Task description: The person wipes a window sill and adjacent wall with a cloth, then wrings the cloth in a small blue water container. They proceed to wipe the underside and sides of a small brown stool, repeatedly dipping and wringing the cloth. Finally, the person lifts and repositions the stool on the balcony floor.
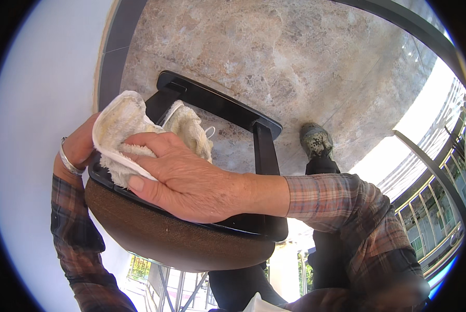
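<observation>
My right hand (194, 181) grips a cream-coloured terry cloth (119, 117) with a white hem, bunched between thumb and fingers. The cloth rests against the black frame (219, 103) of a piece of seating, likely a chair or stool. Its brown upholstered cushion (178, 243) bulges towards me below my right hand. At the left edge of the cushion is my left hand (82, 138), with a silver bangle on its wrist. Cloth and frame hide its fingers, so its hold cannot be made out. Another fold of the cloth hangs inside the frame, a small white loop on it.
A white wall (41, 97) with a dark skirting strip (117, 50) runs close along the left. Marbled floor tiles (275, 50) lie beyond the frame. My camouflage-patterned shoe (316, 140) is right of it. Metal railings (432, 206) stand at the right.
</observation>
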{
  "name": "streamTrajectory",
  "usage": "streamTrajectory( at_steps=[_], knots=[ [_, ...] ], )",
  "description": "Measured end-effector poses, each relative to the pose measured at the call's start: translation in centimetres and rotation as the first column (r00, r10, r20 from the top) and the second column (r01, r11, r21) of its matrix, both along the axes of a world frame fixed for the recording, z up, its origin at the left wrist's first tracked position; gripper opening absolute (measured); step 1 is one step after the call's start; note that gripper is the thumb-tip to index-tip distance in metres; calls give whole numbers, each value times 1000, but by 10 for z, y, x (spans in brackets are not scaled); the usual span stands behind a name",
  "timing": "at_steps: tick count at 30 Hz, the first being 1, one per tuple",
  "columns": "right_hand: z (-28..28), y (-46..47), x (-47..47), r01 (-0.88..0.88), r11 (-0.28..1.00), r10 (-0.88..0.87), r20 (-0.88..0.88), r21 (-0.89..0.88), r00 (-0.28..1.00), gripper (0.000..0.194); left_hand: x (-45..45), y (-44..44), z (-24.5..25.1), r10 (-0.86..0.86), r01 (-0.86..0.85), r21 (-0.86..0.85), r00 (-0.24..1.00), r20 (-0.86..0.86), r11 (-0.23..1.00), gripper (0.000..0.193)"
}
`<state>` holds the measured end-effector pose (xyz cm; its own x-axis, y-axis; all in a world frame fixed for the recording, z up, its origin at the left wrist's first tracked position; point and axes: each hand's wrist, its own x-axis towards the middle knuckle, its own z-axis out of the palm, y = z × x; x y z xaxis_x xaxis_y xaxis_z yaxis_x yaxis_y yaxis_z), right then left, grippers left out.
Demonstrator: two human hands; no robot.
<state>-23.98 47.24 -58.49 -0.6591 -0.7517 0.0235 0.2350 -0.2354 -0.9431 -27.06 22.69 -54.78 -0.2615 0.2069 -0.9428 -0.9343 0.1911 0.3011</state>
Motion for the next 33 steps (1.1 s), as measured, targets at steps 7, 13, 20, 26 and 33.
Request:
streamTrajectory(
  at_steps=[7, 13, 20, 26, 33],
  knots=[
    [-67, -32, -15, -36, 947, 57, -56, 320, 997, 45, 22, -25, -99, -259, 206, -234, 939, -225, 950, 35],
    [-146, -42, -14, 119, 788, -16, -174, 604, 985, 43, 38, -22, -152, -329, 224, -301, 871, -366, 927, 28],
    [-165, -18, -3, 165, 776, 105, -382, 609, 918, 30, 46, -20, -152, -363, 245, -320, 846, -391, 915, 32],
    [-146, 37, 17, -62, 604, 465, -288, 794, 837, 28, 49, -21, -162, -342, 194, -391, 871, -353, 900, 36],
    [-160, -8, -8, 355, 829, -248, -284, 433, 926, 30, 52, -18, -176, -210, 32, -457, 915, -345, 889, 40]
  ],
)
